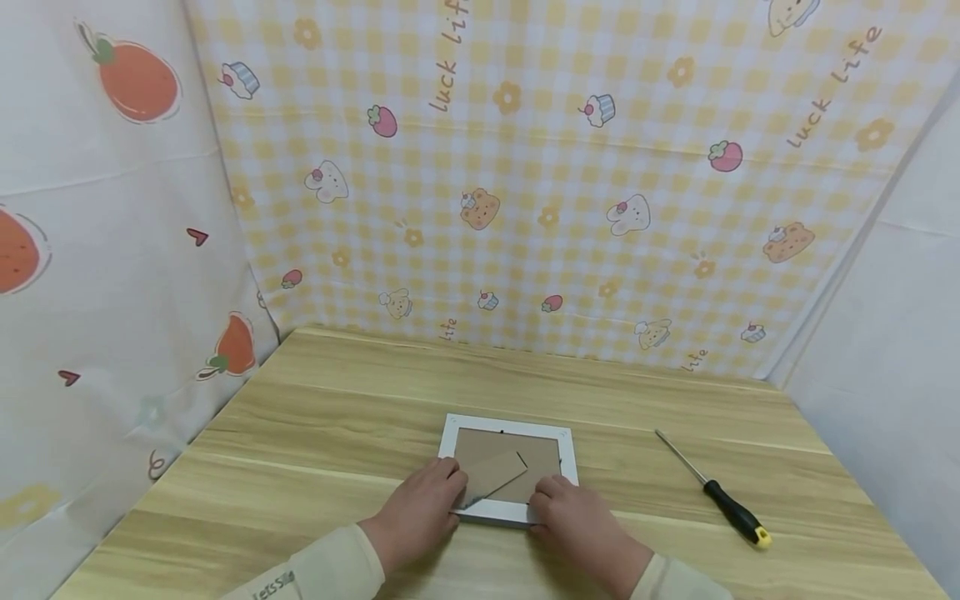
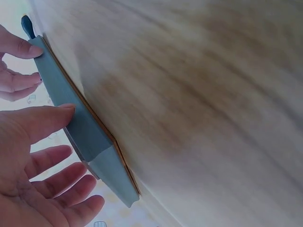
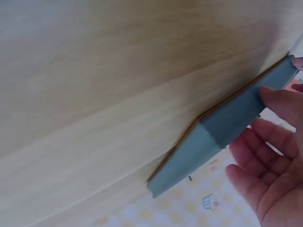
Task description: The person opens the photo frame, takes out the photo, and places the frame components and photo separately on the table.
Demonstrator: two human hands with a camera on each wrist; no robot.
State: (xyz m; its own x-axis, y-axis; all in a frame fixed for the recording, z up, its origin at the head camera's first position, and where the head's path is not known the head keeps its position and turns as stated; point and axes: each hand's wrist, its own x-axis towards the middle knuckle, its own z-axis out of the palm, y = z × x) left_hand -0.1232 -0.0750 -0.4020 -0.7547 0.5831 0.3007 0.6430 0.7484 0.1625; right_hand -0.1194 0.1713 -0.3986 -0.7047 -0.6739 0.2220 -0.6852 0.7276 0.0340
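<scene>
A white picture frame (image 1: 517, 511) lies on the wooden table with its back facing up. Its brown backing board (image 1: 480, 443) carries a cardboard stand flap (image 1: 495, 475) that slants across it. My left hand (image 1: 420, 508) grips the frame's near left corner, and my right hand (image 1: 577, 525) grips the near right corner. In the left wrist view the left thumb presses on the frame's side edge (image 2: 90, 127), with the other fingers beyond it. The right wrist view shows the right thumb on the same side edge (image 3: 227, 118), fingers loosely bent behind.
To the right of the frame lies a screwdriver (image 1: 726, 502) with a black and yellow handle, its tip pointing away to the left. A yellow checked cloth (image 1: 525, 167) hangs behind the table (image 1: 337, 417), with white cloths at both sides.
</scene>
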